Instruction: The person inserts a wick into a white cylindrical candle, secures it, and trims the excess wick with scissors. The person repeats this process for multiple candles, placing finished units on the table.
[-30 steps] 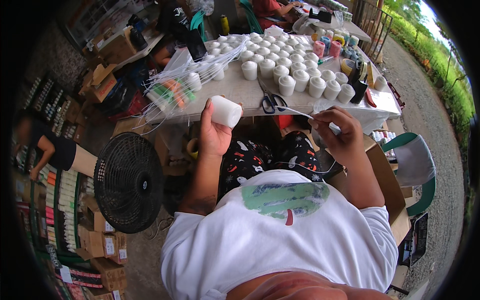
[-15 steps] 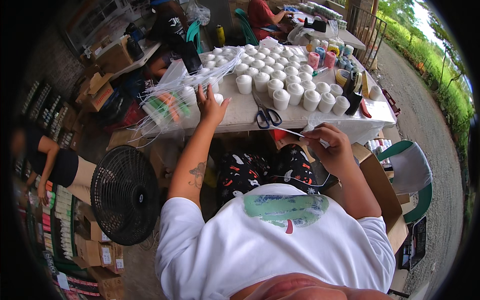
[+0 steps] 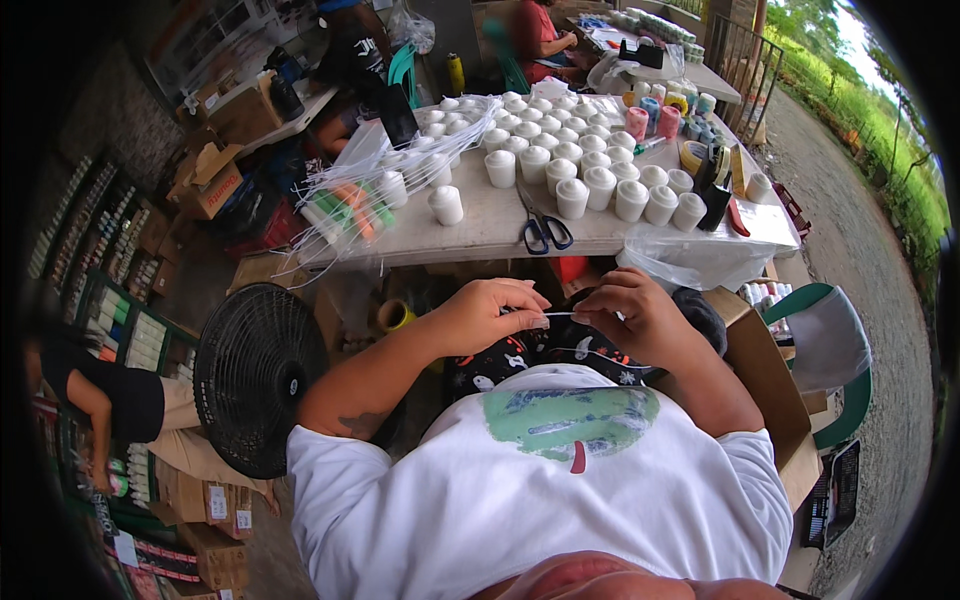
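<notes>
My left hand (image 3: 497, 314) and my right hand (image 3: 634, 316) are over my lap, just off the table's front edge. A thin white cord (image 3: 560, 314) stretches between their pinched fingertips. More of the cord trails down toward my lap below the right hand. Beyond the hands, scissors (image 3: 546, 233) with dark blue handles lie at the table edge. Many white cup-shaped pieces with domed tops (image 3: 571, 198) stand in rows behind them. One such piece (image 3: 445, 206) stands apart on the left, near a loose bundle of white cords (image 3: 345, 185).
The white table (image 3: 480, 236) also bears coloured spools (image 3: 668, 122), tape rolls (image 3: 693, 154) and clear plastic (image 3: 690, 255). A black fan (image 3: 255, 380) stands to my left, where a person (image 3: 115, 395) bends over. A cardboard box (image 3: 760, 380) and green chair (image 3: 845, 400) are at right.
My left hand has come back from the pieces on the table to the cord by my right hand. The right hand has shifted slightly left and down. The bending person has moved.
</notes>
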### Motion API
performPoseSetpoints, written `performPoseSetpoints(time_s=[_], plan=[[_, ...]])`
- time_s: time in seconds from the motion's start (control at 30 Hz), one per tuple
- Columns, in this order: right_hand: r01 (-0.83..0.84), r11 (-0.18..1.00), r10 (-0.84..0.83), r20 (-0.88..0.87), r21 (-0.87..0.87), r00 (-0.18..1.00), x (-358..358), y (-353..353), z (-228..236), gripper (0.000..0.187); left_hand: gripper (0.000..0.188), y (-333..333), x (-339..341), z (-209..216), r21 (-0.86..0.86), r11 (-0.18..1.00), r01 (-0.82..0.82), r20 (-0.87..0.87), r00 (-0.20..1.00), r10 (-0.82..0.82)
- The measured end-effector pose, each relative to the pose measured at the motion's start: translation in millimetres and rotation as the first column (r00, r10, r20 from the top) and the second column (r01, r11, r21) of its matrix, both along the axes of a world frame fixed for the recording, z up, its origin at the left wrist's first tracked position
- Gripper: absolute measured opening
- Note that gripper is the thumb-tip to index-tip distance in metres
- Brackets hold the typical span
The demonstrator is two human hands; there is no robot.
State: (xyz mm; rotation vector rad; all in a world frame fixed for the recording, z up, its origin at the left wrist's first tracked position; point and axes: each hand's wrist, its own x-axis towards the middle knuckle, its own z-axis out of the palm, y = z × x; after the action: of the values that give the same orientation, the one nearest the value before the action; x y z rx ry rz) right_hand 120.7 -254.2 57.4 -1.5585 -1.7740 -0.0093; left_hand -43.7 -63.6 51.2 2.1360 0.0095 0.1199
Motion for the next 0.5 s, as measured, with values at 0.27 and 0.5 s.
performPoseSetpoints(time_s=[0.27, 0.5], plan=[[0.066, 0.989, -0.105, -0.308, -0.135, 0.945, -2.3, -5.4, -1.3, 0.012, 0.006, -5.5, -9.9, -5.9, 0.338, 0.916, -0.216, 0.425, 0.904, 0.056], [-0.039, 0.97, -0.113, -0.587, -0.239, 0.802, -3.7, -6.8, -7.5, 0.02, 0.011, -5.9, -11.6, -14.4, 0.542, 0.759, -0.362, 0.604, 0.795, -0.052]])
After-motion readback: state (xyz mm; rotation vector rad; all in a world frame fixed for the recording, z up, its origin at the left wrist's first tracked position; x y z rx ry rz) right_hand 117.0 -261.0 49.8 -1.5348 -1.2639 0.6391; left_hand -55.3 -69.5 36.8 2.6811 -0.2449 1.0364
